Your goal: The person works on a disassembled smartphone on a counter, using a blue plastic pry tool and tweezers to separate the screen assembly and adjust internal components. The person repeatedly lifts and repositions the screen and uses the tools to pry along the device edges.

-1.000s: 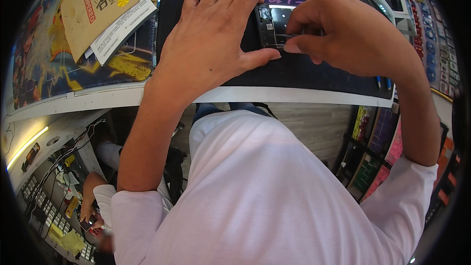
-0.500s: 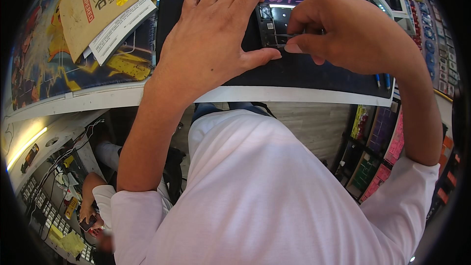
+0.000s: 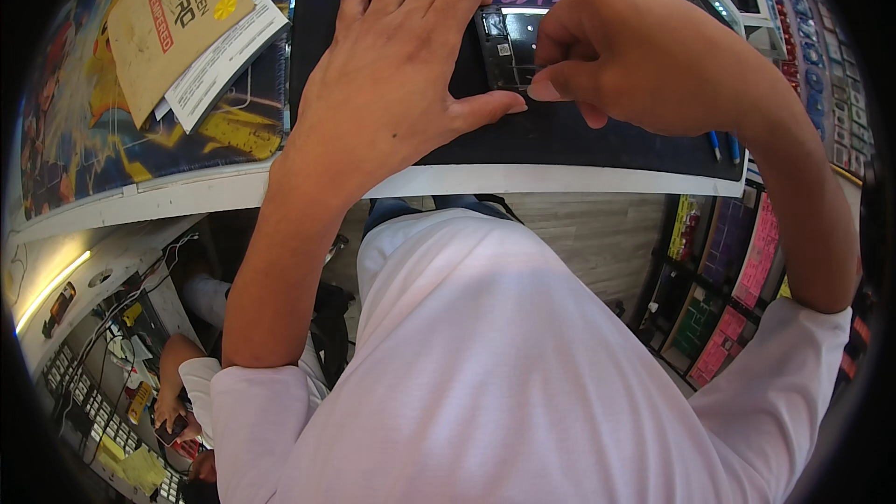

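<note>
An opened phone (image 3: 501, 54), dark with small parts and a pale label showing, lies on a black work mat (image 3: 392, 145). My left hand (image 3: 401, 56) spans its left end, thumb against the near edge and the index finger stretched out beyond the far edge. The other fingertips are partly hidden. Over the phone's right part, my right hand (image 3: 635, 61) is closed in a pinch, thumb and index finger low at the phone's surface. Whatever thin thing sits in that pinch is mostly covered by the fingers.
Left of the mat, a brown cardboard envelope (image 3: 177, 19) and white papers (image 3: 229, 65) rest on a colourful mat. Two blue pen-like tools (image 3: 723, 147) lie near the right front corner. Behind me on the lower left, another person's hand (image 3: 171, 411) holds a dark phone.
My right pinch has shifted slightly left over the phone, its wrist turning a little. The left hand keeps its place on the phone. The whole view has moved slightly.
</note>
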The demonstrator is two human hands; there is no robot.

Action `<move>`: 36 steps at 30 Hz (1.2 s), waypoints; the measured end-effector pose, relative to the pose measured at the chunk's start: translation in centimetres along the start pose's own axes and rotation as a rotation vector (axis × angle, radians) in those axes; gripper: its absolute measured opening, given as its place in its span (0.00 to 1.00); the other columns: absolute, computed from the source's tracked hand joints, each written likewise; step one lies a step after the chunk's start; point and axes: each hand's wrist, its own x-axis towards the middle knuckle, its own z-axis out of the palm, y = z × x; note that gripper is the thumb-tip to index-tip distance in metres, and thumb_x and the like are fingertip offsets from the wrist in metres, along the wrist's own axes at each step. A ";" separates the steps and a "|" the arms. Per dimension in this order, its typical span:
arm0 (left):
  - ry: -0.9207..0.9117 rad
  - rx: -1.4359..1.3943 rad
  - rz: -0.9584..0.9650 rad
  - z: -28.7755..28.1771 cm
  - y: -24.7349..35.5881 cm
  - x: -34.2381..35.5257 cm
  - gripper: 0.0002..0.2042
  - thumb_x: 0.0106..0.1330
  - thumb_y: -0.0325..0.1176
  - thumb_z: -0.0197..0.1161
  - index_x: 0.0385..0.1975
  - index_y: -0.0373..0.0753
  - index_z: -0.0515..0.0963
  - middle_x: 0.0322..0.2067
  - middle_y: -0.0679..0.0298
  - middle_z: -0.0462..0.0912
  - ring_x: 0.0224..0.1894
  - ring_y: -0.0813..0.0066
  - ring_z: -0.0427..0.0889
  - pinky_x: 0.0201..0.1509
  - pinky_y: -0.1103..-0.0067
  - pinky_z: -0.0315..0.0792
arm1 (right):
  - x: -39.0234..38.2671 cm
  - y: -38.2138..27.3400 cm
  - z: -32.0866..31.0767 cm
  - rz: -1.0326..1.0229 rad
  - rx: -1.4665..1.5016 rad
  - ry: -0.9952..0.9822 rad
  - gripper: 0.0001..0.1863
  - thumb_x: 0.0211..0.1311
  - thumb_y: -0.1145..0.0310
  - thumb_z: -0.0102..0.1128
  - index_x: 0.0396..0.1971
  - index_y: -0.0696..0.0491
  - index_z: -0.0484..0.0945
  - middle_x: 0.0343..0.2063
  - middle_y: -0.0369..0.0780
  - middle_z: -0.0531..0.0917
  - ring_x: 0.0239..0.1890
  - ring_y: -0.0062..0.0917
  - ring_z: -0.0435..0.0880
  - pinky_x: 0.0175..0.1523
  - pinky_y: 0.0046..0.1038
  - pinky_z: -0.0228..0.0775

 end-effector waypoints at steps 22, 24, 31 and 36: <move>-0.016 -0.017 0.020 0.1 -0.4 0.2 0.55 0.51 0.51 0.88 0.82 0.56 0.65 0.60 0.69 0.83 0.69 0.61 0.78 0.82 0.55 0.61 | -1.8 3.3 4.7 -0.282 -0.070 0.466 0.10 0.68 0.70 0.75 0.43 0.60 0.90 0.33 0.48 0.90 0.31 0.42 0.89 0.39 0.38 0.78; -0.005 -0.019 0.027 0.2 -0.4 0.2 0.54 0.52 0.51 0.88 0.82 0.56 0.65 0.60 0.69 0.83 0.69 0.61 0.78 0.82 0.55 0.61 | -1.8 3.0 4.0 -0.262 -0.120 0.420 0.09 0.68 0.70 0.74 0.42 0.60 0.90 0.33 0.48 0.90 0.32 0.43 0.89 0.41 0.40 0.79; 0.002 -0.019 0.077 -0.6 -0.4 0.1 0.42 0.68 0.50 0.78 0.78 0.39 0.67 0.60 0.51 0.80 0.65 0.52 0.77 0.74 0.60 0.66 | -1.7 0.8 2.7 -0.279 -0.115 0.410 0.07 0.67 0.72 0.73 0.38 0.61 0.90 0.28 0.50 0.90 0.31 0.47 0.89 0.39 0.42 0.77; -0.041 -0.013 0.074 -0.7 -0.5 0.2 0.49 0.65 0.53 0.80 0.81 0.40 0.62 0.63 0.51 0.78 0.69 0.51 0.74 0.77 0.59 0.63 | -1.6 0.1 2.0 -0.246 -0.164 0.362 0.07 0.66 0.71 0.73 0.35 0.60 0.90 0.24 0.49 0.88 0.27 0.47 0.87 0.37 0.41 0.76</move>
